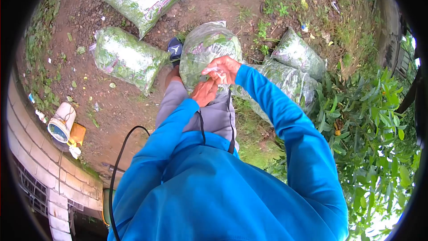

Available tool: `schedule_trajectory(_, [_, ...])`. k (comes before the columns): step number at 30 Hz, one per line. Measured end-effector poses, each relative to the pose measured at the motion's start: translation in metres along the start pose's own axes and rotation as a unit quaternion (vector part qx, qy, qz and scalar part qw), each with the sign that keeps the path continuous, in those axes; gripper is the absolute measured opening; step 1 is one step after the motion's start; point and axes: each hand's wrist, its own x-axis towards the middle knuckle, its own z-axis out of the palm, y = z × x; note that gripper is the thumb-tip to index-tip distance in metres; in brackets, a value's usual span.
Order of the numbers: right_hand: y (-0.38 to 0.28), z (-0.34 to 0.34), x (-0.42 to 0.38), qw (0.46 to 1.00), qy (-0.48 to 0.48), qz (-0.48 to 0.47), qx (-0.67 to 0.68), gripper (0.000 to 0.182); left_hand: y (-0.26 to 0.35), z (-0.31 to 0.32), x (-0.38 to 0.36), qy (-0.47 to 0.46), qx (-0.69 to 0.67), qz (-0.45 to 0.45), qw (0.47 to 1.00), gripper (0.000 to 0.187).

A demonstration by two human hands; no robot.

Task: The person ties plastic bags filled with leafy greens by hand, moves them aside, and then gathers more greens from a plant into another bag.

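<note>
Left fingers (208,87), right fingers (214,66) at bag neck (219,74) | leaf-filled bags (129,58) nearby

A white leaping-figure logo (175,49) stands on the dark blue slipper (175,54), without readable lettering

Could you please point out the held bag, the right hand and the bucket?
Held bag (208,41), head view: middle of its plastic side.
Right hand (229,68), head view: back of the hand.
Bucket (65,115), head view: its white outer wall.
</note>
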Motion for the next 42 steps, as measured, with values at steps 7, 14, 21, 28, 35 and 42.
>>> schedule_trajectory(7, [0.063,-0.057,0.016,0.968,0.061,-0.240,-0.040,0.029,0.022,-0.024,-0.003,-0.089,-0.403,-0.279,0.867,0.022])
schedule_trajectory(14, [0.097,-0.044,-0.004,0.738,0.283,-0.384,-0.477,0.034,0.037,-0.013,0.006,-0.018,-0.465,-0.355,0.811,0.017])
schedule_trajectory(21, [0.123,-0.066,0.016,0.557,0.345,-0.477,-0.586,0.038,0.045,-0.014,0.023,-0.044,-0.370,-0.355,0.857,0.017])
schedule_trajectory(28, [0.135,-0.071,0.026,0.532,0.420,-0.473,-0.564,0.030,0.051,-0.010,0.035,-0.073,-0.319,-0.356,0.875,0.019])
schedule_trajectory(35, [0.125,-0.080,0.025,0.504,0.416,-0.470,-0.593,0.026,0.064,-0.026,0.023,-0.141,0.019,-0.130,0.981,0.023])
schedule_trajectory(42, [0.116,-0.083,0.028,0.494,0.397,-0.466,-0.617,0.025,0.053,-0.024,0.021,-0.147,0.275,0.071,0.948,0.022])
